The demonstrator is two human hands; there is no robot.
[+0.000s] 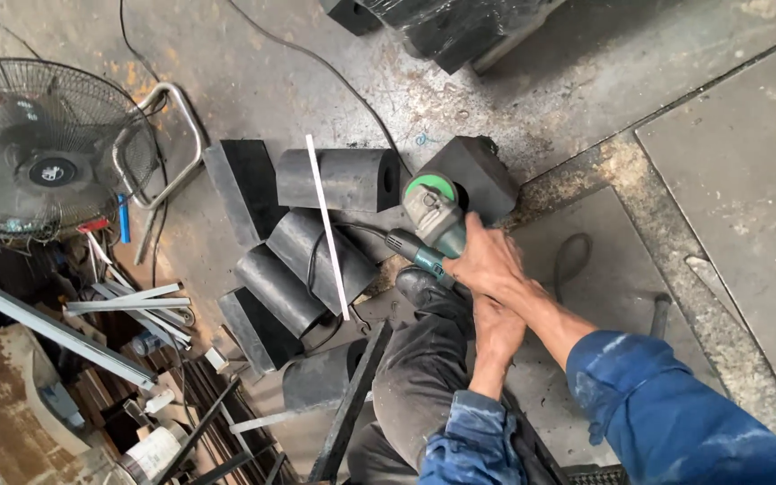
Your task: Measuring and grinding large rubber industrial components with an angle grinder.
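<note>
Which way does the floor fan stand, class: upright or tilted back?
Tilted back. The floor fan shows its round grille and hub face-on to the downward-looking head camera.

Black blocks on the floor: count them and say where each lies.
7, maybe more hidden: one under the grinder; a flat one; one behind the white strip; two rounded ones; one lower left; one by the knee.

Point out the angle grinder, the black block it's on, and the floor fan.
angle grinder [435,214]: head view, on its grey gear head.
black block [482,171]: head view, on its top face.
floor fan [47,153]: head view, on the wire guard.
</note>
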